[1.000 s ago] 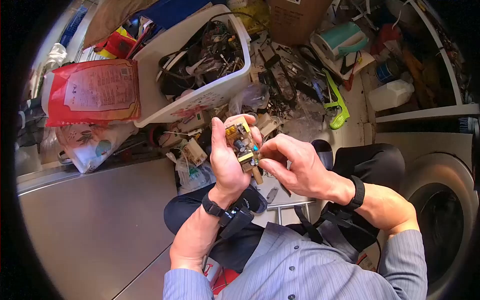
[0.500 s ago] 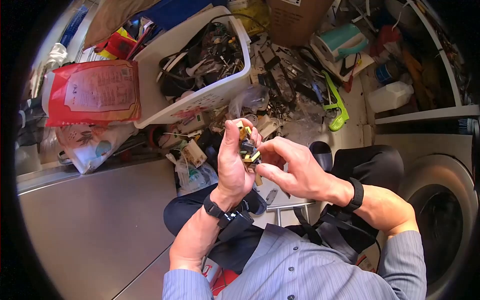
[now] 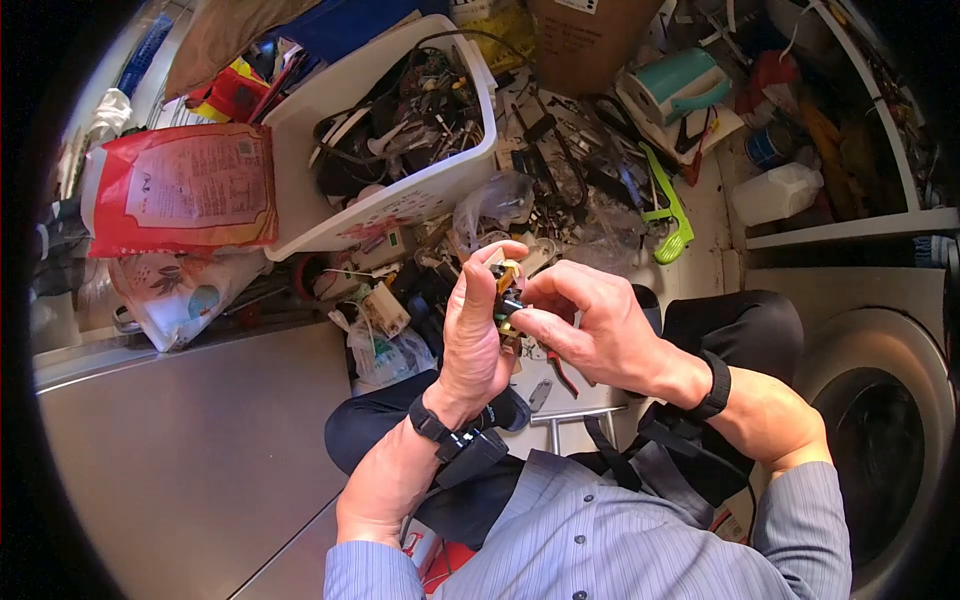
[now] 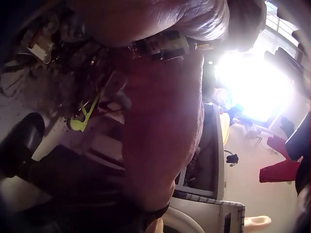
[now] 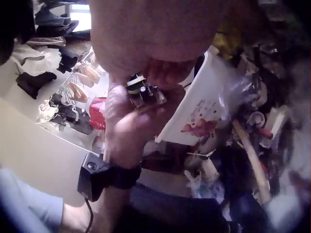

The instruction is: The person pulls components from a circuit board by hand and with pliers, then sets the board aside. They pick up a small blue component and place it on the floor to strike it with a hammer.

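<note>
Circuit board [image 3: 508,312]: on the person's side of the white bin [image 3: 300,175], tilted up between both hands.
Left hand [image 3: 472,335]: fingers bent around the board, seemingly to steady it and present its parts to the other hand.
Right hand [image 3: 600,330]: thumb and forefinger pinch at the board's edge; a two-finger hold probably suits such small parts.
Red-and-black handle [image 3: 564,372]: below the right hand, nearer the person than the bin; held or lying, cannot tell.
Red bag [image 3: 180,190]: just left of the bin.
</note>
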Demonstrator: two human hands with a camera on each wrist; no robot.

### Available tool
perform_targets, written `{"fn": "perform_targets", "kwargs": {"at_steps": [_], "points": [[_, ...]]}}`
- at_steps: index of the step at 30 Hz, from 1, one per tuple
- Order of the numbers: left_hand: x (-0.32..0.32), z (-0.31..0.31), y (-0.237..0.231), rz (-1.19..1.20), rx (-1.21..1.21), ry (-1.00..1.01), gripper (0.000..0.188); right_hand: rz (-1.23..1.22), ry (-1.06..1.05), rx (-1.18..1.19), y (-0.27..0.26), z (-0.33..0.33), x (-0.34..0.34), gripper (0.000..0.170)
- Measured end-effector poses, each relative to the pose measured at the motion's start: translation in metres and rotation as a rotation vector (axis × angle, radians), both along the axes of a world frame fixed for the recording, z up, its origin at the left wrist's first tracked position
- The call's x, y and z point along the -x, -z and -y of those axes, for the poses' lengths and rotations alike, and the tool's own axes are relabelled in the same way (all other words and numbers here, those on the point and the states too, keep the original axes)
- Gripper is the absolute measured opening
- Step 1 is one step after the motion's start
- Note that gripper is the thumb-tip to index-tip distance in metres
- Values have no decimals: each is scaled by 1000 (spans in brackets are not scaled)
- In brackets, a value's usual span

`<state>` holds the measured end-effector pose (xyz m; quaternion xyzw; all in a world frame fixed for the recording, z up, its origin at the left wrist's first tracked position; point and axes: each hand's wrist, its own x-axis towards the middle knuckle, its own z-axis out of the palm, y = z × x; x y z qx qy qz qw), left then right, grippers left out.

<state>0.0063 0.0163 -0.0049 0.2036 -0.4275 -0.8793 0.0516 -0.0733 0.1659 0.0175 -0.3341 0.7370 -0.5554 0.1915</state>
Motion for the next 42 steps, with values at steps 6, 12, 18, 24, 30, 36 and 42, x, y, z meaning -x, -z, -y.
{"fn": "perform_targets", "kwargs": {"at_steps": [6,12,18,24,30,36,42], "points": [[1,-4,4,70,-40,17,76,-523,-62,6,12,-2,3,19],[3,-16,11,118,-106,-33,67,-647,-23,56,14,2,8,21],[1,-15,16,125,-88,-45,59,-559,-47,-54,9,1,4,24],[13,-13,19,54,233,-32,48,-582,-51,-107,18,2,7,23],[19,-14,10,-41,323,-37,35,-573,-15,-78,10,-1,3,22],[10,-14,-1,11,-62,-102,38,-581,-62,-3,5,-1,9,22],[8,0,18,63,208,13,49,-585,-85,34,10,2,10,22]]}}
